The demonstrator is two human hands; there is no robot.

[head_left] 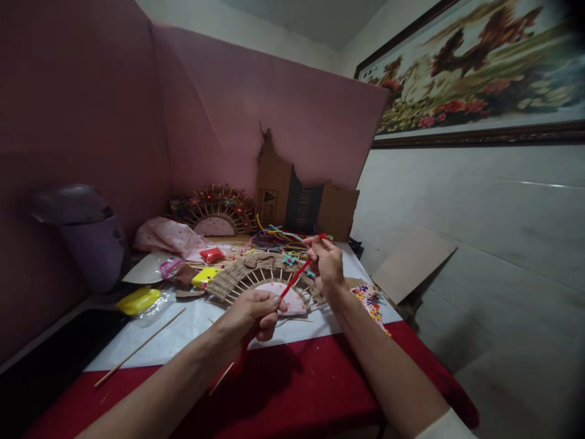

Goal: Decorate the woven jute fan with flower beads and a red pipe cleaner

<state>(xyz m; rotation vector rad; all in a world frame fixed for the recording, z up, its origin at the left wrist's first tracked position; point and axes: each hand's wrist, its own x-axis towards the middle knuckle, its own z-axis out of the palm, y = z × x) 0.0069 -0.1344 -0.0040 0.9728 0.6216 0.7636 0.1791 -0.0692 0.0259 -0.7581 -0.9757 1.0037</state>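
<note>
A red strand of yarn or pipe cleaner (295, 279) runs slanting between my two hands. My left hand (259, 311) pinches its lower part, and more red material hangs below the palm beside a thin stick (222, 378). Higher up and to the right, my right hand (325, 263) is closed on the strand's upper end. Just behind lies a woven half-round fan shape (233, 277) with stick ribs, a pink dotted centre (292, 300) and a turquoise flower (289, 260). My hands hide part of it.
A second decorated fan (214, 226) stands at the back near torn cardboard (274, 183). Coloured strands (281, 233), a yellow packet (138, 300), a red packet (212, 254) and dotted cloth (167, 236) lie around. A purple bin (94, 244) stands left; a loose stick (139, 348) lies in front.
</note>
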